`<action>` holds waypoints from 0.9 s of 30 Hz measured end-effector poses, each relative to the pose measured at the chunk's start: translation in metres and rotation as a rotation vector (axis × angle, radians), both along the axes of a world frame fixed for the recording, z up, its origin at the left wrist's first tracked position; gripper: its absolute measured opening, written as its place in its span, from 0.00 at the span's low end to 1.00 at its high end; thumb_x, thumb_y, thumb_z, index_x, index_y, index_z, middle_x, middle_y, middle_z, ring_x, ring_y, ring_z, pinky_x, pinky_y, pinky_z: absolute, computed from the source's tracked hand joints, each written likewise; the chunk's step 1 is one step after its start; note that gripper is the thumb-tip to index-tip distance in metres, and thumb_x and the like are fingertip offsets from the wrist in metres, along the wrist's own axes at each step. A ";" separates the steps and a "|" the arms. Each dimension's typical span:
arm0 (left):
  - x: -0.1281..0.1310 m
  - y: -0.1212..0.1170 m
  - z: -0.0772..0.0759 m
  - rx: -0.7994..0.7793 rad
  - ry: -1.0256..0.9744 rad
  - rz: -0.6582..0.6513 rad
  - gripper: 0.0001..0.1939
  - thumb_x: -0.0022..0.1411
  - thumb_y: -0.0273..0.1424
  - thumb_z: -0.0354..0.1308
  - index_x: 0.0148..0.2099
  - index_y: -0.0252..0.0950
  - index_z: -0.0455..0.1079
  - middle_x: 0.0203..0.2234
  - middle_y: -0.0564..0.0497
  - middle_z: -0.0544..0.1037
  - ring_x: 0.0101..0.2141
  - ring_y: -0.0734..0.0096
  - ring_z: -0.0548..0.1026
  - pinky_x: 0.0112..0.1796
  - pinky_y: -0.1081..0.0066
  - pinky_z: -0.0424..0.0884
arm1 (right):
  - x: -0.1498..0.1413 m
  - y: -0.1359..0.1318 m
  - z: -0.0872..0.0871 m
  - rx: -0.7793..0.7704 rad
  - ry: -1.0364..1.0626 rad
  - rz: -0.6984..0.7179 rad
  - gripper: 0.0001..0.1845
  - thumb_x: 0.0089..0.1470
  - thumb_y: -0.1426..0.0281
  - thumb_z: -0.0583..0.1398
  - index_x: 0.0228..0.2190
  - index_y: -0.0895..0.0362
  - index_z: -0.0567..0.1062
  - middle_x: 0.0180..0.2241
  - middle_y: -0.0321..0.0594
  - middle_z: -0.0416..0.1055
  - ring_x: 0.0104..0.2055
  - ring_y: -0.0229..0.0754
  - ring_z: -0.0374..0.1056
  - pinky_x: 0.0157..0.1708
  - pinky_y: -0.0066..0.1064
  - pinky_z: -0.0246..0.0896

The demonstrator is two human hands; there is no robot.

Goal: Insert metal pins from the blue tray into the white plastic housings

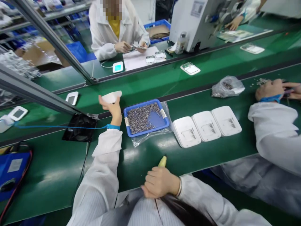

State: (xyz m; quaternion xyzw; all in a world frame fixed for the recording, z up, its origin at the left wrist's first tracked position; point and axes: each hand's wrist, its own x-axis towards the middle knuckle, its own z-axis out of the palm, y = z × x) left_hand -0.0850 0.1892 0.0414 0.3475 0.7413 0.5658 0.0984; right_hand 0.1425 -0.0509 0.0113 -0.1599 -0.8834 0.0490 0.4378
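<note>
My left hand [113,108] reaches over the green belt, its thumb and fingers around a white plastic device housing [110,97] seen nearly edge-on. My right hand [161,182] is closed in a fist near the bench's front edge, gripping a screwdriver [162,161] with a yellow-green nose and a small dark tip. Most of the screwdriver is hidden in the fist. Between the hands and farther back, a blue tray [156,125] holds many small screws [138,119]. To its right, three white housings [207,126] lie side by side in a row, each with a rectangular recess.
A black fan [80,128] and a metal post [63,106] stand left of my arm; a blue cord [61,127] runs to my left wrist. White devices [190,68] lie along the belt. A bag of small parts [227,86] and a co-worker's hand [270,89] are at right.
</note>
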 end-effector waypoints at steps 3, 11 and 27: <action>-0.018 0.013 -0.013 -0.152 -0.073 -0.108 0.47 0.53 0.19 0.65 0.68 0.43 0.45 0.69 0.37 0.43 0.69 0.48 0.52 0.65 0.51 0.59 | -0.027 -0.012 -0.024 -0.005 -0.187 -0.076 0.19 0.57 0.70 0.59 0.16 0.54 0.64 0.14 0.31 0.64 0.17 0.35 0.56 0.19 0.33 0.41; 0.010 -0.009 -0.009 -0.111 0.323 -0.661 0.15 0.61 0.29 0.65 0.51 0.40 0.73 0.52 0.46 0.66 0.59 0.59 0.65 0.65 0.56 0.58 | -0.038 -0.009 -0.027 -0.048 -0.285 -0.146 0.18 0.58 0.68 0.60 0.18 0.54 0.66 0.16 0.31 0.67 0.19 0.36 0.62 0.22 0.35 0.41; 0.080 -0.056 -0.010 -0.230 1.086 -0.874 0.11 0.63 0.32 0.65 0.47 0.36 0.79 0.44 0.43 0.71 0.50 0.54 0.70 0.63 0.38 0.53 | -0.035 -0.010 -0.025 -0.066 -0.299 -0.131 0.17 0.60 0.67 0.58 0.20 0.55 0.65 0.17 0.32 0.66 0.19 0.35 0.61 0.24 0.34 0.39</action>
